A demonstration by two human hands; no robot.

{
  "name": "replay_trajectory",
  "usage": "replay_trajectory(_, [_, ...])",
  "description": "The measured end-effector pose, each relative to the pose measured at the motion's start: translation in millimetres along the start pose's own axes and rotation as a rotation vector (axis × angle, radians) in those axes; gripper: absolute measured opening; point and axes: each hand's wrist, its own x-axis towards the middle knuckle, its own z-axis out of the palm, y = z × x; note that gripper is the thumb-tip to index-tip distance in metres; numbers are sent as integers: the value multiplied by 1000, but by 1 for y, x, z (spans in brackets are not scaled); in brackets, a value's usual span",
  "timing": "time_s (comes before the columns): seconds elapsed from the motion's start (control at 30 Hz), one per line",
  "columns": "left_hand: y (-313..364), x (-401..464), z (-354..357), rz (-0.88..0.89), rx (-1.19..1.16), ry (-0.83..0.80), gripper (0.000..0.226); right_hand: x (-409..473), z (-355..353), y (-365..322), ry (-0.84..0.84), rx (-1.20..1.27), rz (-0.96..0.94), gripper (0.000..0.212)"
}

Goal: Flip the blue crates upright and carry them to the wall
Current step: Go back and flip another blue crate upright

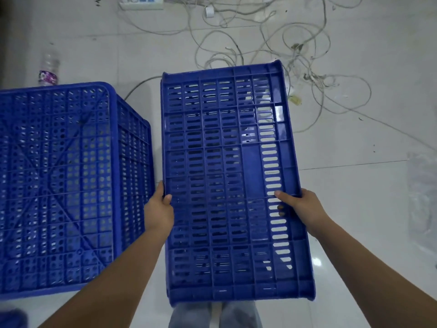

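You are holding one blue crate [227, 181] off the floor [354, 185] in front of you, with a slotted side wall facing up at you and its long axis running away from your body. Your left hand [159, 210] grips the crate's left edge about halfway along, thumb lying on the upper face and the fingers wrapped out of sight behind the rim. Your right hand [299, 207] grips the right edge at about the same level, thumb laid across the slots and the fingers curled under the edge. Both hands are clamped on this crate, one on each side, well apart from each other.

A second blue crate [66, 185] stands on the floor to your left, upside down, its perforated base with crossed ribs facing up. It sits just beside the held crate, with a narrow strip of floor showing between them.

Beyond the held crate, a tangle of pale cables [272, 39] sprawls across the white tiles toward the far edge of the floor, where a power strip [142, 2] lies. A clear plastic bottle [48, 69] with a purple label lies on the floor past the far corner of the overturned crate. Some crumpled clear plastic [423, 192] rests on the tiles at the right. Your legs in jeans [212, 314] show under the near end of the held crate.
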Motion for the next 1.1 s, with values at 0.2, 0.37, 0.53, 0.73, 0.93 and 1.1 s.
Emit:
replay_trajectory(0.2, [-10, 24, -28, -29, 205, 41, 51, -27, 38, -5, 9, 76, -101, 15])
replay_trajectory(0.37, [10, 42, -44, -64, 496, -135, 61, -45, 55, -19, 94, -76, -224, 26])
replay_trajectory(0.53, [50, 26, -24, 82, 300, -181, 66, -49, 57, -36, 195, -287, -358, 30])
replay_trajectory(0.73, [87, 9, 1, 58, -120, -197, 60, -48, 86, -19, 110, -680, -391, 41])
replay_trajectory(0.93, [97, 10, 23, 50, -84, -67, 63, -43, 132, 14, -12, -1006, -508, 25])
replay_trajectory(1.1, [73, 44, 23, -246, -54, 11, 56, -35, 129, 64, -63, -1188, -508, 47])
